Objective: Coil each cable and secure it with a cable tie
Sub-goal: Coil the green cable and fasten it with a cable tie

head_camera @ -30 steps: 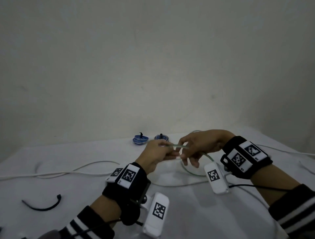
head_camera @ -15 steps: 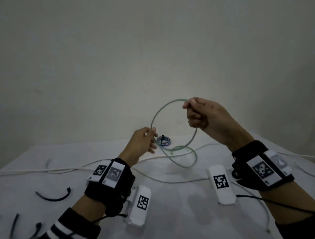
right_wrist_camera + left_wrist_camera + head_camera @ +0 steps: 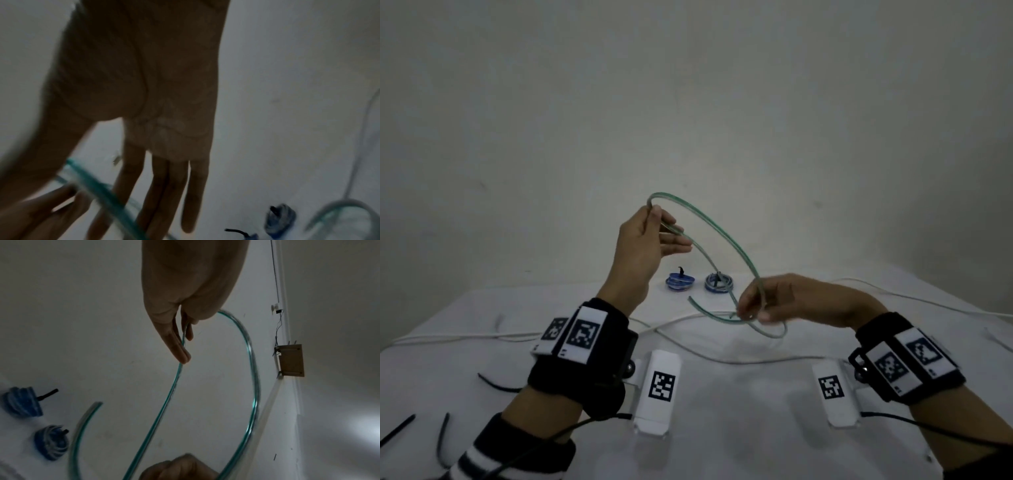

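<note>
1. A person stands over a white table (image 3: 722, 428), working a green cable (image 3: 726, 240) into a loop held in the air above it.
2. The left hand (image 3: 643, 246) is raised well above the table; thumb and fingers pinch the cable at the top of the loop, the other fingers stretched out straight.
3. The left wrist view shows the cable running along those fingers (image 3: 176, 344) and arcing round to the right.
4. The right hand (image 3: 784, 298) sits lower, near the table, fingers curled and closed round the bottom of the loop where strands cross.
5. The right wrist view is blurred; it shows long fingers (image 3: 164, 186) with the cable (image 3: 102, 190) across them, and the grip cannot be read there.
6. A free end (image 3: 693, 301) of the cable sticks out to the left below the loop.
7. Two coils (image 3: 680, 283) and (image 3: 719, 283), blue and already tied in black, lie side by side at the table's far edge by the wall (image 3: 688, 102).
8. White cables (image 3: 482, 337) trail loose across the table.
9. Black ties (image 3: 496, 383) lie at the near left.
</note>
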